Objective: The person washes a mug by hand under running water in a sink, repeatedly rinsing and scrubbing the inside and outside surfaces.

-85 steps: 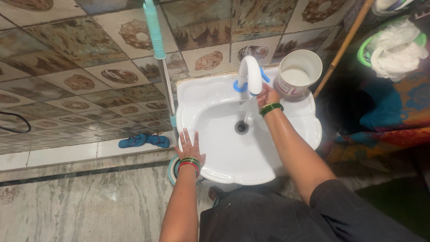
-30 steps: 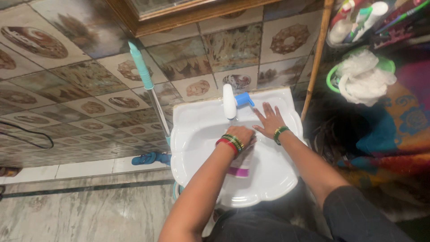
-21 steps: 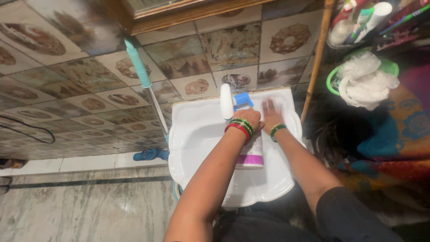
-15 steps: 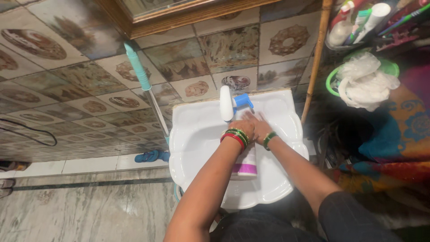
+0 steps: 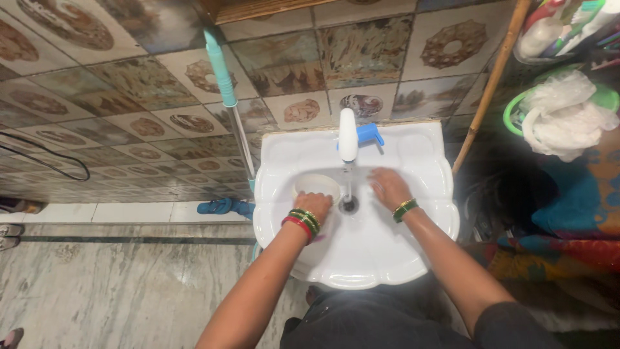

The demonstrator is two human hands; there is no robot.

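Inside the glossy white ceramic washbasin [image 5: 387,252] with its scalloped rim, the left hand [image 5: 314,203] wraps its fingers over the near side of a round white plastic cup [image 5: 316,187], which stands in the left part of the bowl with its open mouth facing up. The right hand [image 5: 387,187] lies loosely spread, holding nothing, on the smooth basin wall just right of the dark round drain [image 5: 349,205]. Green and red bangles ring both wrists. A curved white tap with a blue plastic handle [image 5: 349,134] rises at the far edge, and a thin stream falls from it toward the drain. Left of the basin, a mop pole with a teal grip and metal shaft [image 5: 229,97] leans against patterned glazed wall tiles. On the far right, crumpled white plastic fills a green tub [image 5: 562,110].
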